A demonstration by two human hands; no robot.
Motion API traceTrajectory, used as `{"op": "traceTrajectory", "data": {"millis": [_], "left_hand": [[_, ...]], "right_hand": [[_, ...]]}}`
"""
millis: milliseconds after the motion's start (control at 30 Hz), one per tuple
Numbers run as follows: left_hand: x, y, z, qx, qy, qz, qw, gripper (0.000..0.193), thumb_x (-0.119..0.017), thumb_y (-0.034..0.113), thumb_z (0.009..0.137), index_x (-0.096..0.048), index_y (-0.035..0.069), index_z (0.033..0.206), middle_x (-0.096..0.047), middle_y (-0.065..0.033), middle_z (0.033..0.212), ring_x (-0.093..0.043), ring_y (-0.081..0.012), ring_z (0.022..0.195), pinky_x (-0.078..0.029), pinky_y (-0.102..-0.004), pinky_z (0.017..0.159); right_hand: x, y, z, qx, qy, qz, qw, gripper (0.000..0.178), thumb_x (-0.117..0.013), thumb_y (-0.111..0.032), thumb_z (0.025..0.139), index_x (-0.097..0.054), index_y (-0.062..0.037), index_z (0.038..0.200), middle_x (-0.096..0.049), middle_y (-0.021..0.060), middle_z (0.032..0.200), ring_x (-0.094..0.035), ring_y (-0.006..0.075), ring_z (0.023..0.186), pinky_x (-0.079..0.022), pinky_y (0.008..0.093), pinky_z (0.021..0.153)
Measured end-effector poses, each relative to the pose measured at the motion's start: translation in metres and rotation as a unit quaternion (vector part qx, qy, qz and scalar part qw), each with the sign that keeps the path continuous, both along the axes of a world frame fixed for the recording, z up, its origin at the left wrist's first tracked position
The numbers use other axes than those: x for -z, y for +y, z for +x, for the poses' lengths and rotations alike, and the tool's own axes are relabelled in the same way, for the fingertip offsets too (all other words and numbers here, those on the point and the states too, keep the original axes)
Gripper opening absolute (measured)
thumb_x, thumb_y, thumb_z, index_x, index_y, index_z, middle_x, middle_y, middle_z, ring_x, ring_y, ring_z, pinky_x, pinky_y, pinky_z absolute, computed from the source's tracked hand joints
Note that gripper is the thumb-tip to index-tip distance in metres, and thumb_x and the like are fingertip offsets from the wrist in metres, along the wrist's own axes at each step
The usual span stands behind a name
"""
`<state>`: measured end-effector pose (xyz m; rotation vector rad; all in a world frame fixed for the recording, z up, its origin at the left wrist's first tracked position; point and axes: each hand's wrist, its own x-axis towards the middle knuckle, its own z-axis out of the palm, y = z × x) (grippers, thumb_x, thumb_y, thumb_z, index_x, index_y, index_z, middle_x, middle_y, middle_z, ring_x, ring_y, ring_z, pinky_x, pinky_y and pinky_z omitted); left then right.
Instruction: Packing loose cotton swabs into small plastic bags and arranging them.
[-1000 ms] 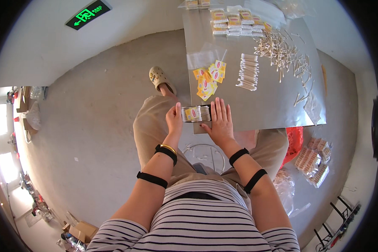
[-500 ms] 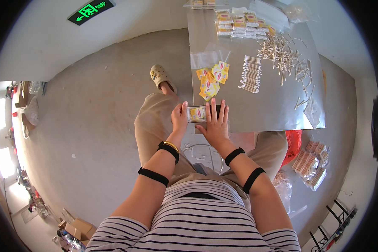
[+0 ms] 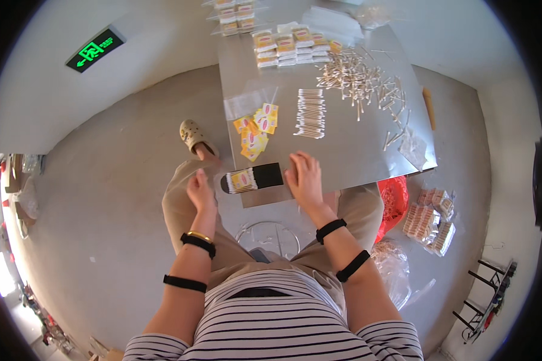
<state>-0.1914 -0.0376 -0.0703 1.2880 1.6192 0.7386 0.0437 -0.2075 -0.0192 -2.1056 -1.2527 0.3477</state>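
From the head camera, looking down: the person sits on a stool at the near edge of a grey metal tabletop (image 3: 355, 144). A small clear packet of cotton swabs with a yellow label card (image 3: 242, 180) lies at that near edge, its left end over the lip, resting against a black flat block (image 3: 267, 175) just to its right. The left hand (image 3: 200, 191) hangs just off the tabletop's corner, fingers loosely curled and apart, close beside the packet's left end; I cannot tell whether it touches it. The right hand (image 3: 305, 178) lies palm down on the tabletop just right of the black block, fingers spread and gripping nothing.

Farther up the tabletop are a loose heap of yellow label cards (image 3: 256, 129), an empty clear plastic bag (image 3: 244, 103), a tidy row of white cotton swabs (image 3: 311, 112), a scattered pile of wooden-stemmed swabs (image 3: 358, 78) and stacks of finished packets (image 3: 283, 45). More filled packets (image 3: 430, 218) sit on the floor to the right.

The risk I see is the packet itself: it sits so near the edge, with neither hand clamped on it, that a nudge from the left hand could tip it off onto the lap or floor. A sweep of the right forearm could likewise scatter the tidy swab row.
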Motion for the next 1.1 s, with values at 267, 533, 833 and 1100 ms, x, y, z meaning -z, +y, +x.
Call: {"op": "traceTrajectory", "data": {"millis": [267,533,833,1100], "left_hand": [[-0.095,-0.05,0.092,0.221,-0.086,0.076,0.969,0.026,-0.065,0.027,0.101,-0.06,0.006,0.086,-0.054,-0.0025,0.071,-0.051,-0.008,0.068,-0.043,-0.026,0.064],[-0.072,-0.059,0.163,0.477,0.03,0.236,0.846,0.044,-0.073,0.012,0.085,-0.055,0.008,0.125,-0.055,-0.0126,0.127,-0.051,-0.0353,0.118,-0.041,-0.0471,0.103],[-0.039,-0.053,0.19,0.493,0.081,0.316,0.807,0.057,-0.072,0.014,0.085,-0.047,0.004,0.135,-0.041,-0.0174,0.143,-0.033,-0.0427,0.144,-0.028,-0.0512,0.122],[-0.035,-0.053,0.194,0.488,0.088,0.346,0.796,0.058,-0.069,0.013,0.087,-0.045,0.006,0.14,-0.035,-0.0189,0.152,-0.029,-0.0434,0.148,-0.032,-0.0496,0.121]], "right_hand": [[-0.015,0.008,0.055,0.045,-0.135,-0.044,0.989,0.049,-0.072,-0.018,0.083,-0.059,-0.0134,0.131,-0.049,0.0114,0.141,-0.047,0.0348,0.129,-0.039,0.0475,0.108],[-0.012,0.011,0.069,0.061,-0.145,-0.041,0.987,0.048,-0.072,-0.02,0.084,-0.062,-0.0141,0.13,-0.049,0.0113,0.141,-0.047,0.0349,0.128,-0.04,0.0486,0.107],[-0.005,0.018,0.08,0.049,-0.135,-0.023,0.989,0.035,-0.07,-0.016,0.085,-0.067,-0.0122,0.12,-0.053,0.0111,0.133,-0.05,0.0346,0.124,-0.041,0.0485,0.104],[-0.01,0.025,0.086,0.05,-0.134,-0.009,0.99,0.03,-0.07,-0.013,0.083,-0.069,-0.011,0.113,-0.055,0.0101,0.128,-0.051,0.0336,0.122,-0.041,0.0481,0.101]]}}
